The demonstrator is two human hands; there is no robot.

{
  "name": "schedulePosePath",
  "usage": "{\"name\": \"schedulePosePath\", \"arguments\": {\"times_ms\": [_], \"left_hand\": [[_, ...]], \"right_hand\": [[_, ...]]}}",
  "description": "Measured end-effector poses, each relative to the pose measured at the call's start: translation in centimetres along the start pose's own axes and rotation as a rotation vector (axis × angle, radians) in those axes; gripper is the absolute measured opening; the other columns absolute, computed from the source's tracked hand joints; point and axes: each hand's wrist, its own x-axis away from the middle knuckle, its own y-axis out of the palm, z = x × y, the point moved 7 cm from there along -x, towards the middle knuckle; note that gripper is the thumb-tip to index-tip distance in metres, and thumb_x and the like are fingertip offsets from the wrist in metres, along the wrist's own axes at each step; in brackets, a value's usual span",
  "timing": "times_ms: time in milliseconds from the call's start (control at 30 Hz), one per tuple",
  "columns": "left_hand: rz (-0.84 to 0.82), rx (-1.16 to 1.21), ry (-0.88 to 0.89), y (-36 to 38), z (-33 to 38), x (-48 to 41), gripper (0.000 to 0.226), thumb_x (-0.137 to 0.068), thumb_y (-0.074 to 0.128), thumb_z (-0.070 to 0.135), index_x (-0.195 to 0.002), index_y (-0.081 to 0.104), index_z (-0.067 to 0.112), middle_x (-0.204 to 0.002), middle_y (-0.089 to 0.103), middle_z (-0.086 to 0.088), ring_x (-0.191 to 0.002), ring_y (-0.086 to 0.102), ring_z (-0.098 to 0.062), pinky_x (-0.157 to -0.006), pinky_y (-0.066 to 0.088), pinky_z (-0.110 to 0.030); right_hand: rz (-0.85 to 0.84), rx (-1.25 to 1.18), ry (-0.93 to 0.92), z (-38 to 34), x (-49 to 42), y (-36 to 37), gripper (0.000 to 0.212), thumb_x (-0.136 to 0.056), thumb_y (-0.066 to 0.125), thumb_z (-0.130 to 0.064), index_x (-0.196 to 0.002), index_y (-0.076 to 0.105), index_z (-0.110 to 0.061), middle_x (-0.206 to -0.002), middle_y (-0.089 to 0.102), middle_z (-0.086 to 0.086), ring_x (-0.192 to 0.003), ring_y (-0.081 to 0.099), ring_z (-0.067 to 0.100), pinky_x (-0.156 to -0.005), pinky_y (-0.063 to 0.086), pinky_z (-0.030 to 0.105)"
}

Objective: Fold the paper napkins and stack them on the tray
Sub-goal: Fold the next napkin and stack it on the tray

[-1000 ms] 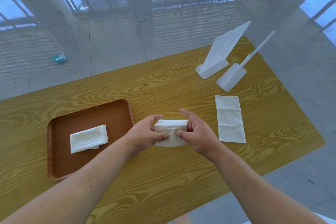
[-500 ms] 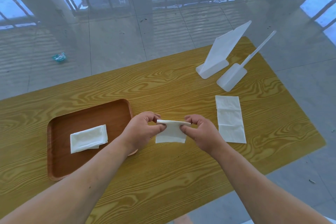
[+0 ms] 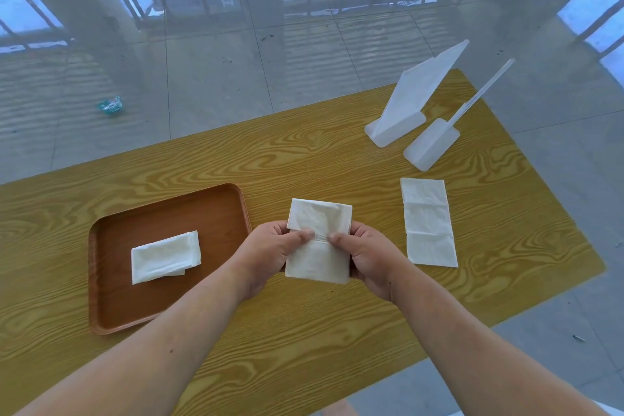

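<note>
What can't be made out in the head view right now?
Head view:
- Fingertips of the left hand and right hand behind the held napkin: hidden by it.
- Layer count of the folded napkin on the tray: too small.
- Tray's near right corner: covered by the left forearm.
- Teal scrap on the floor: too small to identify.

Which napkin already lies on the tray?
The folded napkin on the left. The held napkin and the flat napkin are off the tray.

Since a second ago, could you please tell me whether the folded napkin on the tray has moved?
No: the folded napkin keeps its spot relative to the rim of the tray.
</note>
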Motion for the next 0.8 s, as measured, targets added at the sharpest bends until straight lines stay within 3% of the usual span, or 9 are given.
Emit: {"name": "schedulePosePath", "arguments": {"times_ms": [100, 167, 233, 333, 400, 500, 567, 667, 800], "left_hand": [[0.006, 0.016, 0.008, -0.3, 0.0, 0.1, 0.020, -0.102, 0.067, 0.030, -0.114, 0.078, 0.019, -0.111, 0.081, -0.010, -0.097, 0.079, -0.026, -0.068, 0.062, -0.032], [0.028, 0.042, 0.014, -0.7, 0.2, 0.3, 0.019, -0.103, 0.065, 0.020, -0.120, 0.073, 0.023, -0.112, 0.081, -0.007, -0.095, 0.078, -0.023, -0.069, 0.061, -0.034], [0.021, 0.049, 0.012, -1.1, 0.3, 0.5, 0.022, -0.104, 0.061, 0.012, -0.113, 0.076, 0.025, -0.108, 0.080, -0.004, -0.089, 0.074, -0.020, -0.070, 0.060, -0.035], [0.033, 0.059, 0.006, -2.0, 0.6, 1.1, 0.030, -0.100, 0.054, 0.007, -0.090, 0.080, 0.019, -0.104, 0.074, -0.010, -0.089, 0.066, -0.023, -0.064, 0.058, -0.034], [0.038, 0.147, -0.007, -2.9, 0.6, 1.4, 0.027, -0.094, 0.054, 0.019, -0.092, 0.080, 0.013, -0.102, 0.076, -0.012, -0.087, 0.069, -0.023, -0.067, 0.059, -0.037], [0.012, 0.168, -0.001, -3.9, 0.6, 1.9, 0.031, -0.095, 0.058, 0.036, -0.095, 0.081, 0.015, -0.093, 0.077, -0.003, -0.078, 0.070, -0.014, -0.065, 0.058, -0.032], [0.066, 0.059, 0.052, -5.1, 0.6, 2.1, 0.013, -0.097, 0.071, 0.025, -0.091, 0.081, 0.021, -0.087, 0.075, -0.001, -0.073, 0.069, -0.012, -0.061, 0.056, -0.028], [0.159, 0.033, 0.153, -7.1, 0.8, 2.5, 0.025, -0.090, 0.074, -0.005, -0.100, 0.076, 0.018, -0.083, 0.071, -0.003, -0.067, 0.067, -0.012, -0.057, 0.054, -0.024], [0.248, 0.020, 0.183, -10.3, 0.7, 3.5, 0.043, -0.088, 0.078, -0.001, -0.122, 0.065, 0.022, -0.092, 0.075, -0.010, -0.076, 0.072, -0.015, -0.062, 0.056, -0.029]], "right_hand": [[0.002, 0.027, -0.014, -0.1, -0.2, 0.0, 0.019, -0.104, 0.061, -0.017, -0.122, 0.069, -0.015, -0.100, 0.077, 0.008, -0.074, 0.070, 0.018, -0.055, 0.052, 0.031], [-0.014, 0.013, -0.032, -0.3, -0.3, 0.3, 0.020, -0.105, 0.059, -0.014, -0.121, 0.070, -0.015, -0.096, 0.074, 0.009, -0.068, 0.065, 0.018, -0.052, 0.049, 0.031], [-0.034, -0.012, -0.052, -0.6, -0.4, 0.6, 0.024, -0.105, 0.056, -0.009, -0.114, 0.076, -0.017, -0.093, 0.074, 0.008, -0.064, 0.061, 0.017, -0.052, 0.050, 0.031], [-0.024, -0.003, -0.053, -1.1, -0.4, 1.2, 0.036, -0.100, 0.051, 0.001, -0.096, 0.083, -0.017, -0.102, 0.077, 0.006, -0.070, 0.065, 0.017, -0.060, 0.054, 0.032], [-0.018, 0.021, -0.054, -1.3, -0.6, 1.7, 0.037, -0.098, 0.050, 0.000, -0.091, 0.083, -0.015, -0.110, 0.078, 0.008, -0.081, 0.066, 0.019, -0.065, 0.055, 0.032], [-0.020, -0.021, -0.050, -1.3, -1.1, 2.4, 0.029, -0.093, 0.057, -0.020, -0.099, 0.083, -0.010, -0.118, 0.074, 0.015, -0.089, 0.067, 0.025, -0.069, 0.056, 0.034], [-0.044, -0.066, -0.051, -1.1, -1.5, 3.3, 0.037, -0.087, 0.061, -0.034, -0.113, 0.080, -0.015, -0.115, 0.073, 0.013, -0.087, 0.069, 0.025, -0.067, 0.056, 0.035], [-0.009, 0.040, -0.059, -0.7, -2.5, 4.5, 0.041, -0.094, 0.070, -0.019, -0.132, 0.061, -0.030, -0.110, 0.074, 0.008, -0.082, 0.072, 0.018, -0.063, 0.056, 0.033], [0.058, 0.149, -0.037, -0.1, -3.9, 6.8, 0.039, -0.094, 0.072, -0.005, -0.126, 0.063, -0.026, -0.104, 0.080, 0.006, -0.075, 0.074, 0.011, -0.060, 0.057, 0.029]]}}
